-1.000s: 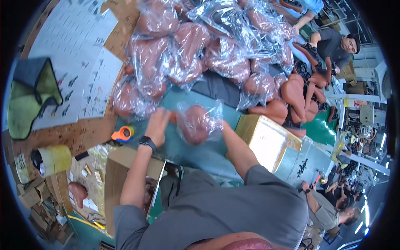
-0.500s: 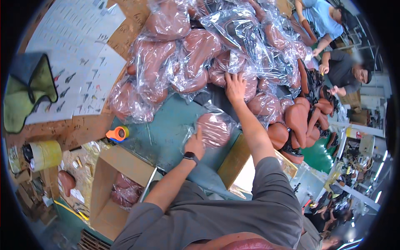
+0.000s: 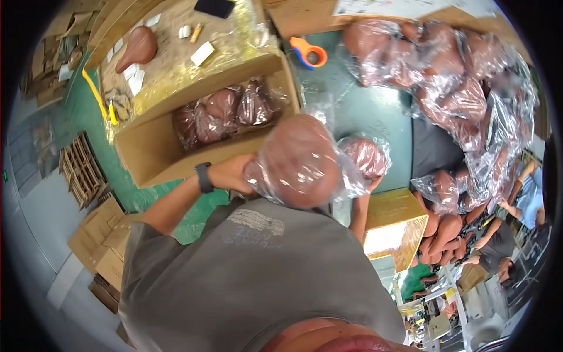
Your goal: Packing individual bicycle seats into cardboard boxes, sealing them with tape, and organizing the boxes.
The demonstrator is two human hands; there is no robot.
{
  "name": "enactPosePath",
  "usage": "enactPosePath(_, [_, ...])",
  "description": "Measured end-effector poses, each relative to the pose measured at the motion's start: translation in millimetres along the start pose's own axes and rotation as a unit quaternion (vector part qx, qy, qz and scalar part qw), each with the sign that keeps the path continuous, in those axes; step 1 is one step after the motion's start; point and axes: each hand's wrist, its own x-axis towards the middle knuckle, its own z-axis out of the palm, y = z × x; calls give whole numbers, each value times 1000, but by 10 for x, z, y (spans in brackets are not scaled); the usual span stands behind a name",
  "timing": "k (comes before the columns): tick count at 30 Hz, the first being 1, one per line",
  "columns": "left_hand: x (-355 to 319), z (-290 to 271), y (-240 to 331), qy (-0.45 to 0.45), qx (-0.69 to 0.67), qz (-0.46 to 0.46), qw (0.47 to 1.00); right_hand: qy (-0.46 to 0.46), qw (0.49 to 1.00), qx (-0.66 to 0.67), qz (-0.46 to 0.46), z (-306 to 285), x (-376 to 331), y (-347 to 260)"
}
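Both held saddles (image 3: 305,158) are rounded and reddish-brown under glossy clear plastic (image 3: 352,183).

The fingers of the left hand (image 3: 233,172) grip the narrow end of a brown, saddle-shaped piece in clear plastic (image 3: 302,163), beside an open brown cardboard box (image 3: 153,146) containing similar bagged pieces (image 3: 223,105). The right hand (image 3: 375,183) touches a rounded, brown, plastic-wrapped piece (image 3: 365,156); its grip is partly hidden. An orange-and-blue tape dispenser (image 3: 301,46) lies on the green table (image 3: 375,114).

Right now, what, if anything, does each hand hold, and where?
Left hand: a bagged seat, by its narrow end. Right hand: against the second bagged seat; hold unclear.
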Motion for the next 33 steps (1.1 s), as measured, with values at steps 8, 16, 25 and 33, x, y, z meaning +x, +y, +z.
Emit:
enactPosePath(8, [927,-1746,-2764,130,-191,-220,948,69,709,-702,12,2109,-724,-397])
enactPosePath(16, [2548,-1531,-3587,453,122,-193,862,99,788,-607,10,1816,-779,-120])
enactPosePath(25, [1531,1090,-295,270,37,204,940,99,927,-243,-269,2453,-1198,-1171])
enactPosePath(33, [2061,1417,-467,296,-173,-10,939,287,602,-702,-249,-777,289,-3296])
